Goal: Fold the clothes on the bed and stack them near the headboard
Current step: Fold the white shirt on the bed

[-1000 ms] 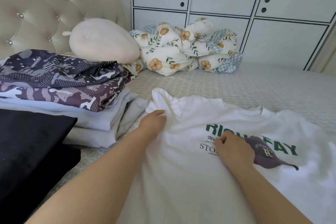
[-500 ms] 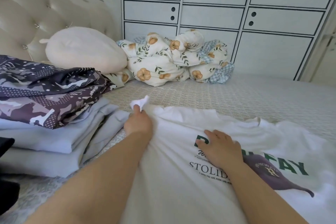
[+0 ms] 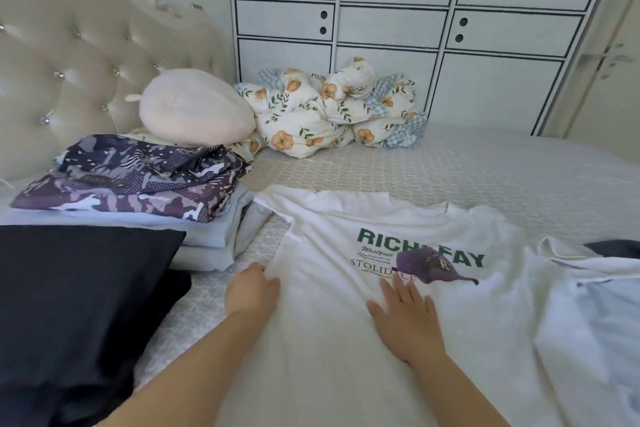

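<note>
A white T-shirt [image 3: 346, 340] with green lettering and a purple cap print lies spread face up on the bed. My left hand [image 3: 252, 291] rests at its left edge, fingers on the fabric; whether they pinch it I cannot tell. My right hand [image 3: 405, 315] lies flat with fingers spread on the shirt just below the print. To the left sits a stack of folded clothes: a purple patterned piece [image 3: 138, 177] on top of pale blue ones [image 3: 214, 236]. A folded black garment [image 3: 69, 288] lies in front of that stack.
The tufted cream headboard [image 3: 69, 62] stands at the left. A cream pillow [image 3: 194, 107] and a bunched floral quilt [image 3: 329, 107] lie at the back. White wardrobe doors [image 3: 398, 10] rise behind the bed. More pale clothing [image 3: 595, 305] lies at the right.
My left hand let go of the lifted sleeve corner and slid down the shirt's left edge. My right hand opened flat and moved below the print. The sleeve now lies flat.
</note>
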